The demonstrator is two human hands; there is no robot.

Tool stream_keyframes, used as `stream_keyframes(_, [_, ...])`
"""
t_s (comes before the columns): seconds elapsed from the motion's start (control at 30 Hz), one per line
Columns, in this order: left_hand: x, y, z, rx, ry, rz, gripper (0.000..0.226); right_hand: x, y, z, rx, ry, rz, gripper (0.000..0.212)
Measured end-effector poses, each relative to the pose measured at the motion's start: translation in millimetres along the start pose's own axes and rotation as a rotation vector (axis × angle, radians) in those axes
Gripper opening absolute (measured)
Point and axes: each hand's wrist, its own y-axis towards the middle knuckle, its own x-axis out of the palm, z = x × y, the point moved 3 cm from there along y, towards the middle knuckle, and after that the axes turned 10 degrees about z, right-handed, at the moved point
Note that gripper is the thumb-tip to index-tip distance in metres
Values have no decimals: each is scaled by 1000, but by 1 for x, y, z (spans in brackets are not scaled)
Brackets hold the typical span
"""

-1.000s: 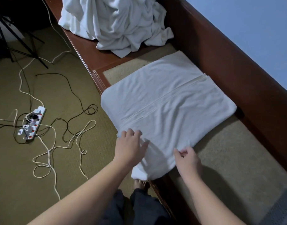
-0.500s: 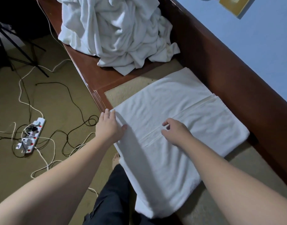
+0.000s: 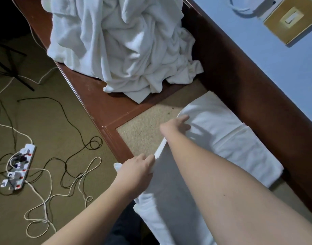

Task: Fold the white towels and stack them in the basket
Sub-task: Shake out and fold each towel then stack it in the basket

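1. The folded white towel (image 3: 227,147) lies flat on the beige inset of the wooden bench (image 3: 91,96), its near end hanging over the front edge.
2. Left hand (image 3: 135,171) grips the towel's left edge, fingers curled around the fold.
3. Right hand (image 3: 178,125) reaches to the far left corner, fingers pinching the cloth there.
4. Behind, a heap of unfolded towels (image 3: 121,45) sits on the bench.
5. Power strip (image 3: 17,167) and cables lie on the floor.
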Motion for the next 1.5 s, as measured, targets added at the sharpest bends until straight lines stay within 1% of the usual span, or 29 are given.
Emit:
stream_keyframes(0.1, [-8,-8,4,23,29,45,39,-15,21,2,45,102,23,69])
stream_keyframes(0.17, [-14,-16,11,28,27,54,40,-34,43,12,82,136,56,76])
stream_keyframes(0.2, [-16,-20,17,43,30,49,41,-46,53,18,85,152,59,75])
stream_keyframes(0.33, [-15,-46,59,107,85,-9,55,-101,84,54,59,271,101,51])
stream_keyframes(0.47, [-9,-80,116,97,112,-72,58,-159,97,105,39,472,177,39])
stream_keyframes(0.53, [-9,-94,147,91,110,-85,57,-187,97,133,39,559,249,37])
stream_keyframes(0.6, [2,-111,175,107,84,-116,60,-211,98,165,109,662,285,43])
stream_keyframes(0.63, [9,-118,190,119,64,-163,61,-221,98,182,160,718,283,45])
stream_keyframes(0.7, [21,-133,212,152,110,-262,61,-235,101,218,257,773,277,44])
stream_keyframes(0.73, [30,-139,216,139,128,-251,61,-236,105,236,284,773,265,45])
stream_keyframes(0.77, [43,-147,217,121,145,-282,62,-233,113,254,289,758,258,46])
stream_keyframes(0.83, [61,-158,216,107,166,-299,75,-227,123,279,221,639,207,42])
stream_keyframes(0.87, [70,-165,212,94,211,-328,78,-222,135,289,190,583,197,40])
stream_keyframes(0.9, [81,-173,206,90,233,-342,75,-218,141,295,160,550,177,38])
stream_keyframes(1.0, [100,-188,188,111,273,-280,54,-215,149,291,11,412,206,38])
stream_keyframes(1.1, [97,-200,170,17,305,-225,42,-217,151,279,-122,328,183,36])
stream_keyframes(1.17, [96,-209,155,-1,341,-173,34,-217,164,275,-187,301,231,28])
stream_keyframes(1.2, [97,-213,149,-8,348,-166,33,-220,164,274,-199,325,261,25])
stream_keyframes(1.23, [98,-217,145,-5,339,-159,35,-221,166,274,-181,338,299,28])
stream_keyframes(1.27, [98,-221,144,0,313,-164,37,-226,167,274,-111,422,342,33])
stream_keyframes(1.3, [97,-224,145,-6,284,-172,35,-231,165,276,-42,451,380,37])
stream_keyframes(1.33, [94,-226,149,-10,250,-185,31,-234,168,282,30,503,377,39])
stream_keyframes(1.43, [91,-234,156,51,163,-143,22,-237,171,300,141,502,269,41])
stream_keyframes(1.47, [90,-236,156,58,151,-134,22,-236,173,305,173,588,221,44])
stream_keyframes(1.5, [91,-237,155,56,152,-135,20,-234,176,311,222,604,209,49])
